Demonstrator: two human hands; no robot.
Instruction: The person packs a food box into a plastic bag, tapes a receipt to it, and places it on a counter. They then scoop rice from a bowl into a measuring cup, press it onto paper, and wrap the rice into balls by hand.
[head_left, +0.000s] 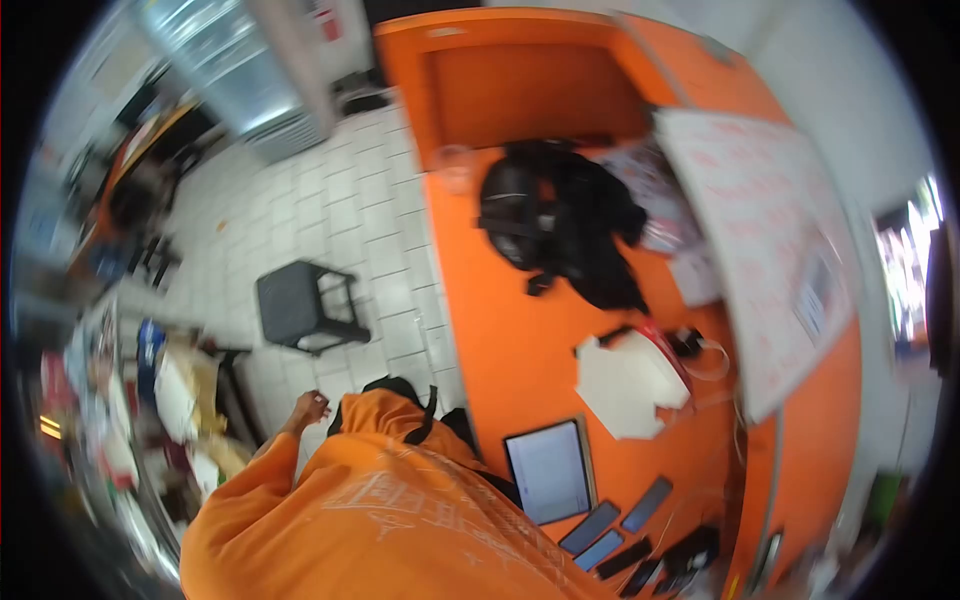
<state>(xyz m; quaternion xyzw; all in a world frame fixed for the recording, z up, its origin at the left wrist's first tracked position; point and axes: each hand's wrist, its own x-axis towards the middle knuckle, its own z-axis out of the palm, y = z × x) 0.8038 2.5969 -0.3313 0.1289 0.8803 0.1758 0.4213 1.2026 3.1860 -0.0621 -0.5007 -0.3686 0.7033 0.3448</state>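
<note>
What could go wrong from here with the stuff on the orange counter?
1. The tablet and phones lie near the edge of the counter, right beside the person in the orange top; a sleeve could sweep them off.
2. The black stool stands on the tiled floor close to that person, a possible trip hazard.

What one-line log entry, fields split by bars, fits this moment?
own hands: not in view | person in orange hoodie: at orange counter, hand off it | on counter: tablet, phones, black bag
</note>
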